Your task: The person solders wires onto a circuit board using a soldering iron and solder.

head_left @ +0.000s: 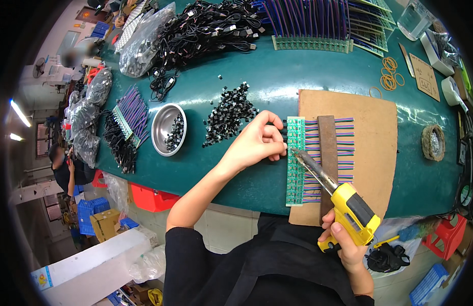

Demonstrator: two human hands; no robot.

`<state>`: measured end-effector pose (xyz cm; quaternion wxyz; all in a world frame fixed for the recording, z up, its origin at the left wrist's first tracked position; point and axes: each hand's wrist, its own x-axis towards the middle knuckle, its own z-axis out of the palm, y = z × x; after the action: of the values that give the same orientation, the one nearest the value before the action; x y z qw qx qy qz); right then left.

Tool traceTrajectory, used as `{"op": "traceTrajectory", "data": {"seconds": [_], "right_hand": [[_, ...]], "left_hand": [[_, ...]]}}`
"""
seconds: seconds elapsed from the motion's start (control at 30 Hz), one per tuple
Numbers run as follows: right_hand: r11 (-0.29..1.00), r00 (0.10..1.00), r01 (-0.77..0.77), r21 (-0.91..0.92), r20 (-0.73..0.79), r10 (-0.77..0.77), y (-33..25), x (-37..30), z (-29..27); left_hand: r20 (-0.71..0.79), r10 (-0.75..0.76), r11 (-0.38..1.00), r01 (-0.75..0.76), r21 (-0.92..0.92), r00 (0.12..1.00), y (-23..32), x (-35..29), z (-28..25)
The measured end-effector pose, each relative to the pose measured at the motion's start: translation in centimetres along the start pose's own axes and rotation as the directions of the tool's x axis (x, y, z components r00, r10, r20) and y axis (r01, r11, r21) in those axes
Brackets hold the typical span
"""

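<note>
A long green circuit board panel [296, 173] lies on a brown cardboard sheet [376, 148], with thin coloured wires running out from its right side. Across those wires rests a dark flat bar [327, 137]. My left hand [259, 140] is pinched at the panel's left edge, beside small black connectors [284, 127] there; what its fingertips hold is hidden. My right hand [346, 242] grips a yellow and black soldering gun [356, 214] from below. The gun's tip touches or hovers just over the panel near my left fingertips; I cannot tell which.
Left of my left hand are a pile of small black connectors [228, 112] and a metal bowl [168, 130] partly filled with them. Black cables [206, 30] and wired panels [313, 43] cover the far side. Rubber bands [389, 74] and a round tin [433, 143] sit right.
</note>
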<state>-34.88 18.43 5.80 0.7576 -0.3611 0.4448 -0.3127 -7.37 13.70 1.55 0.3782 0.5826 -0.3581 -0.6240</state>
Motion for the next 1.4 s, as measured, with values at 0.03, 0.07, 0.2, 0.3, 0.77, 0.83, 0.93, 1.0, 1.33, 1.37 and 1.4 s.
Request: {"op": "traceTrajectory", "data": {"seconds": [0.03,0.07,0.2,0.3,0.77,0.83,0.93,1.0,1.33,1.37,1.4], "right_hand": [[1.0,1.0,0.002,0.0,0.0,-0.002,0.0,0.0,0.0],[1.0,1.0,-0.001,0.025,-0.007,0.001,-0.1,-0.1,0.1],[1.0,1.0,0.011,0.023,0.014,-0.012,-0.2,-0.1,0.2],[0.999,1.0,0.025,0.023,0.006,-0.026,0.1,-0.2,0.0],[0.997,0.998,0.047,0.056,-0.036,-0.045,-0.3,-0.8,-0.7],[0.998,0.999,0.044,0.054,-0.035,-0.042,-0.2,-0.8,-1.0],[0.997,0.999,0.047,0.056,-0.029,-0.045,-0.2,-0.7,-1.2],[0.997,0.998,0.054,0.058,-0.024,-0.053,-0.2,-0.6,-1.3],[0.996,0.999,0.019,0.09,0.032,-0.022,0.0,-0.4,-0.8],[0.996,0.999,0.012,0.091,0.033,-0.015,0.1,-0.4,-0.8],[0.996,0.999,0.011,0.091,0.033,-0.014,0.1,-0.5,-0.9]], "left_hand": [[0.0,-0.004,1.0,0.004,0.0,1.0,0.0,0.0,0.0],[-0.001,-0.003,1.0,0.003,0.001,1.0,0.0,0.0,0.0],[-0.004,0.009,1.0,-0.009,-0.001,1.0,-0.1,-0.3,-0.1],[0.007,0.022,1.0,-0.022,0.019,1.0,-0.1,-0.7,0.0],[-0.02,0.749,0.195,-0.19,0.962,0.663,0.4,0.5,-2.7],[0.023,0.774,0.132,-0.197,0.971,0.633,0.3,0.7,-2.4],[-0.12,0.688,0.422,-0.26,0.868,0.716,0.6,-0.4,-1.1],[-0.222,0.359,0.822,-0.194,0.536,0.906,0.8,-1.4,-0.5],[-0.028,0.097,0.994,-0.096,0.052,0.995,-0.2,-2.5,0.6],[-0.018,0.072,0.997,-0.071,0.041,0.997,-0.2,-2.4,0.6],[-0.008,0.047,0.998,-0.047,0.03,0.999,-0.3,-2.2,0.7]]}}
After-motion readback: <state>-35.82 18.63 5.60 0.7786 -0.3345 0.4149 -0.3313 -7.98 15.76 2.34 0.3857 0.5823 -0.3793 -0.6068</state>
